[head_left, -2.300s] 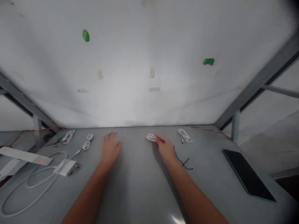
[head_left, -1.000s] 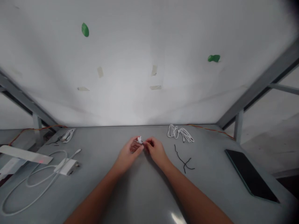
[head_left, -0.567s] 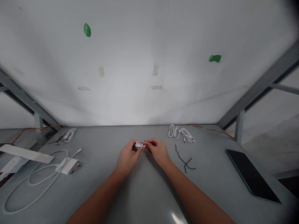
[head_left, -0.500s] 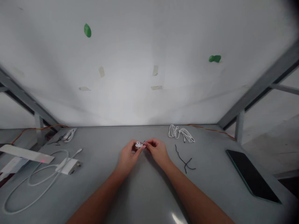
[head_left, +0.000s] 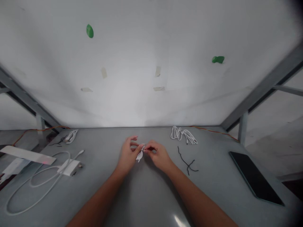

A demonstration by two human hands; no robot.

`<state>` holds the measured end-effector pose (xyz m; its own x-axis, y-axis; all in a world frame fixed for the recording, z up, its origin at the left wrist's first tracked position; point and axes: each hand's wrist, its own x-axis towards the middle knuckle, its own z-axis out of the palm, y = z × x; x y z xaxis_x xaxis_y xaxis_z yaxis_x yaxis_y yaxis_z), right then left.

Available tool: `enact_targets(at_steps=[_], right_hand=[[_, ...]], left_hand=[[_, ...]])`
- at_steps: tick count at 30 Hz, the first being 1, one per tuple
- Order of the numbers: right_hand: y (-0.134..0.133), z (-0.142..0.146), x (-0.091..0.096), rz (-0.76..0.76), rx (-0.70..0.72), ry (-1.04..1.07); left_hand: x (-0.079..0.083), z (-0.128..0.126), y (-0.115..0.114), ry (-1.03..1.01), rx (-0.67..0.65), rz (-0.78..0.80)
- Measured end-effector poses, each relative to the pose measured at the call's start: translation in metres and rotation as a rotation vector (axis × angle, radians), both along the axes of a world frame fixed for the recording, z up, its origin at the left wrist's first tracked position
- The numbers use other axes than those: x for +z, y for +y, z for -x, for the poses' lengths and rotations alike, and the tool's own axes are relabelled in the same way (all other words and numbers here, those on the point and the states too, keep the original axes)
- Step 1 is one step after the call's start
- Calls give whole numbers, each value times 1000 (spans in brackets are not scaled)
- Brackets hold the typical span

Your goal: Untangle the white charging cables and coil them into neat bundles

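A small bundle of white cable (head_left: 139,155) is held up over the middle of the grey table. My left hand (head_left: 128,154) grips its upper part with the thumb, while some of the other fingers stretch outward. Around the bundle runs a thin black twist tie (head_left: 142,151). The fingertips of my right hand (head_left: 157,154) are pinched on the tie's end, at the right side of the bundle. Fingers cover part of the cable.
Right of my hands lie loose black twist ties (head_left: 188,165) and white coiled cables (head_left: 182,135). A dark tablet (head_left: 255,178) rests at far right. On the left are a white charger (head_left: 69,167) with a long cable, a white strip (head_left: 28,155) and another bundled cable (head_left: 71,136).
The cable bundle has turned in my left hand, so its loops now hang downward toward me. My left fingers have spread outward. My right hand stays pinched beside it.
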<state>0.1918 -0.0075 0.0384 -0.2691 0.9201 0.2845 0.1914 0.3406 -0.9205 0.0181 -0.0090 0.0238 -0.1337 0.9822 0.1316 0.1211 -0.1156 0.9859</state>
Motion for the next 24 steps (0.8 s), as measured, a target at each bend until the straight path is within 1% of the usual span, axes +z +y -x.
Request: enact_targets(at_steps=[2,5,9,11,12,14,15,16,17,19,21,23,24], right_hand=[[-1,0,0,3,-10,31],[3,-2,-3,-8,-75,49],[9,-6,-10,-96,-193,42],[11,-7,-13,-139,-237,14],[12,-7,-14,-151,-253,-6],[12,-7,-16,-149,-269,-36],[12,-7,-16,-137,-269,-40],[12,-7,-16,-120,-263,-34],[11,-7,-16,-93,-248,-16],[11,-8,-16,-9,-187,44],[12,-8,-15,99,-93,129],[12,-8,-14,205,0,218],[13,-8,-14,250,37,253]], left_hand=[[0,-1,0,-61,-73,23],[-1,-5,-2,-157,-219,89],[-1,-8,-7,-451,-373,307],[1,-7,-8,-583,-399,356],[2,-5,-8,-625,-385,339],[6,-2,-8,-646,-322,226],[8,0,-8,-607,-298,149],[10,1,-9,-525,-293,73],[11,3,-10,-401,-310,2],[14,5,-12,-56,-379,-124],[15,7,-13,308,-451,-228],[13,8,-12,577,-496,-303],[11,8,-11,660,-502,-326]])
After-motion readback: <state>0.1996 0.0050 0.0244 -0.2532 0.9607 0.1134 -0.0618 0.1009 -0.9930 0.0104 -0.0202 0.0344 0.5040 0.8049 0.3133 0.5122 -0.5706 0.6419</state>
